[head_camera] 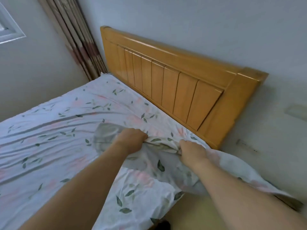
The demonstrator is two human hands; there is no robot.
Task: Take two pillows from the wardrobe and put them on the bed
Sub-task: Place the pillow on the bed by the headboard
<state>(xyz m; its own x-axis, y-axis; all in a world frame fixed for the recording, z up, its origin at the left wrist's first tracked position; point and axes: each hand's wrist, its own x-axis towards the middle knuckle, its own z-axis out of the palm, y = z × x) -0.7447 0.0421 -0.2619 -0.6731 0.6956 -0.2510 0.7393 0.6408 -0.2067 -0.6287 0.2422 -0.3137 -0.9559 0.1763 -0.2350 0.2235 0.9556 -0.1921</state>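
The bed is covered by a white bedsheet printed with green leaves and pink flowers. Its near corner by the wooden headboard is bunched and lifted. My left hand is closed on a fold of the bedsheet near that corner. My right hand grips the same bunched cloth a little to the right, close to the headboard's lower end. The loose edge of the sheet hangs off the bed's side below my right forearm. No pillow and no wardrobe are in view.
The headboard stands against a pale wall. A striped curtain hangs in the far corner beside the bed. A white frame is on the left wall. Floor shows at the bed's near side.
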